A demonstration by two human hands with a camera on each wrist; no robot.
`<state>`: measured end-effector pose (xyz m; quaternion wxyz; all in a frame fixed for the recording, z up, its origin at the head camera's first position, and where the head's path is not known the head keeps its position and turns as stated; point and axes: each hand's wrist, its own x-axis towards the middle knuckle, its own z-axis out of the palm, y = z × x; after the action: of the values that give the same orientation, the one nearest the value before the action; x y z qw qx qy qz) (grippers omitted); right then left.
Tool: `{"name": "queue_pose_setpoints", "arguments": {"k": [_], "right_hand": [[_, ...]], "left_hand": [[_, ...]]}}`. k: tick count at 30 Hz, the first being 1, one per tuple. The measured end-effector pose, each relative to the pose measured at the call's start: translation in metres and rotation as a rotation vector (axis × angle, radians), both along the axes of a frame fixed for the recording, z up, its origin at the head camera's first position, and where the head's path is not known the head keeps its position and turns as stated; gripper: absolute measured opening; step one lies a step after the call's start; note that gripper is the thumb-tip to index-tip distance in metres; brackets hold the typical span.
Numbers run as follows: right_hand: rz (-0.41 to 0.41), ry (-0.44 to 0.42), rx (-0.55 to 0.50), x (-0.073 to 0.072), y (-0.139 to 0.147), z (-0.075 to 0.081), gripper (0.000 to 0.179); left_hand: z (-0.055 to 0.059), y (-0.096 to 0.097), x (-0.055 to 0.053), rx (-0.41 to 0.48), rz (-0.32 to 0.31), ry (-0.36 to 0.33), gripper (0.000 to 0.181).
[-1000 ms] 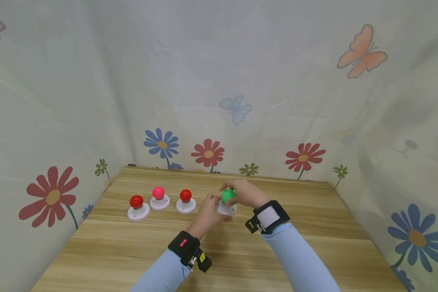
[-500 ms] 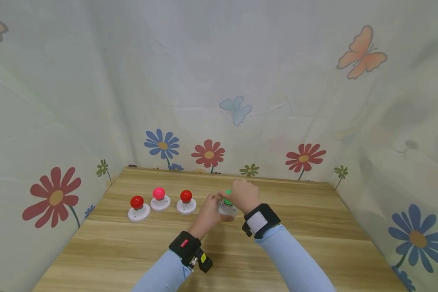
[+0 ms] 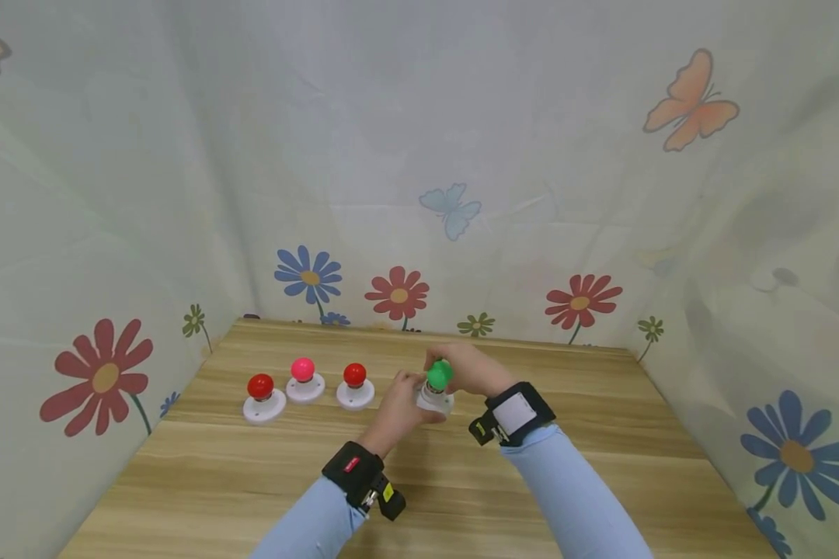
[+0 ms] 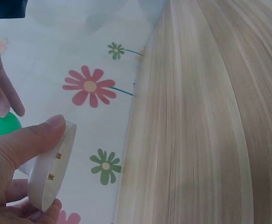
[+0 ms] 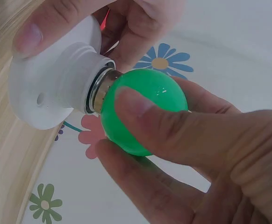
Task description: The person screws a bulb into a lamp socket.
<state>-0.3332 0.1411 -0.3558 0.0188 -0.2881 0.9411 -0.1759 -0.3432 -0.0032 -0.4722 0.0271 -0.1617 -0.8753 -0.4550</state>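
**A:** Head view first. The person's left hand (image 3: 400,407) grips the white socket base (image 3: 435,401), and the right hand (image 3: 470,369) has its fingers curled round the green bulb (image 3: 438,375) that sits in it. The pair is roughly mid-worktop, a bit toward the back. Hard to tell from here whether the base is touching the wooden worktop (image 3: 601,435) or lifted just off it.

**B:** How crowded is it around them?

**A:** To the left there's a row of three more bulbs in white bases: a red bulb (image 3: 260,385), a pink bulb (image 3: 302,368) and a second red bulb (image 3: 354,374), the last one just beside the left hand. Right half of the worktop is bare wood up to its right edge. Flowered cloth (image 3: 419,155) walls it in at the back and both sides.

**B:** Left wrist view?

**A:** The thumb (image 4: 31,140) presses on the rim of the base (image 4: 52,172), other fingers under it. The bulb (image 4: 3,123) peeks in at the left edge. The worktop's (image 4: 206,116) back edge meets the cloth right there, so not much room behind.

**B:** And the right wrist?

**A:** Close-up: thumb (image 5: 173,126) across the bulb (image 5: 145,112), fingers (image 5: 140,186) wrapped beneath. The metal thread is seated in the base (image 5: 56,84), with the left hand's fingertip (image 5: 31,37) on the base's rim.
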Motion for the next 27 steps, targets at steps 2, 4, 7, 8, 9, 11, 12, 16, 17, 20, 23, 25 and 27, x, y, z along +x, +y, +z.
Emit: {"name": "queue_pose_setpoints", "arguments": {"k": [2,4,7,8,9,11,12,16,17,20,23,25,27], "right_hand": [[0.006,-0.007,-0.005,0.000,0.001,0.000,0.036],[0.008,-0.011,-0.016,-0.001,0.000,-0.001,0.047],[-0.061,-0.003,-0.034,-0.001,-0.002,-0.005,0.075],[-0.102,0.016,-0.024,-0.001,-0.003,-0.007,0.082],[-0.154,0.036,-0.009,-0.001,-0.005,-0.010,0.085],[-0.279,0.109,0.059,0.001,-0.009,-0.016,0.084],[-0.336,0.151,0.108,0.002,-0.011,-0.019,0.082],[-0.478,0.293,0.246,0.005,-0.018,-0.028,0.073],[-0.490,0.302,0.252,0.005,-0.018,-0.029,0.071],[-0.461,0.275,0.239,0.006,-0.017,-0.027,0.060],[-0.338,0.156,0.155,0.004,-0.013,-0.020,0.040],[-0.232,0.088,0.096,0.003,-0.010,-0.015,0.030],[-0.135,0.038,0.040,0.002,-0.008,-0.010,0.033]], "left_hand": [[0.000,0.000,0.000,-0.005,0.000,0.001,0.071],[0.000,-0.001,0.000,-0.019,0.003,0.008,0.071],[0.001,-0.002,0.001,-0.013,0.000,0.010,0.071],[0.001,-0.002,0.002,-0.008,0.001,0.008,0.071],[0.002,-0.002,0.002,0.001,0.001,0.004,0.071],[0.003,-0.003,0.003,0.021,-0.002,-0.004,0.070],[0.003,-0.002,0.004,0.025,-0.002,-0.004,0.070],[0.003,-0.001,0.003,0.011,0.002,0.007,0.072],[0.003,-0.001,0.003,0.008,0.003,0.005,0.071],[0.002,0.000,0.002,0.003,0.005,-0.008,0.070],[0.001,0.000,0.001,-0.003,0.011,-0.011,0.072],[-0.001,-0.001,0.000,-0.007,0.014,-0.003,0.074],[-0.003,-0.002,-0.001,-0.003,0.013,0.007,0.075]]}}
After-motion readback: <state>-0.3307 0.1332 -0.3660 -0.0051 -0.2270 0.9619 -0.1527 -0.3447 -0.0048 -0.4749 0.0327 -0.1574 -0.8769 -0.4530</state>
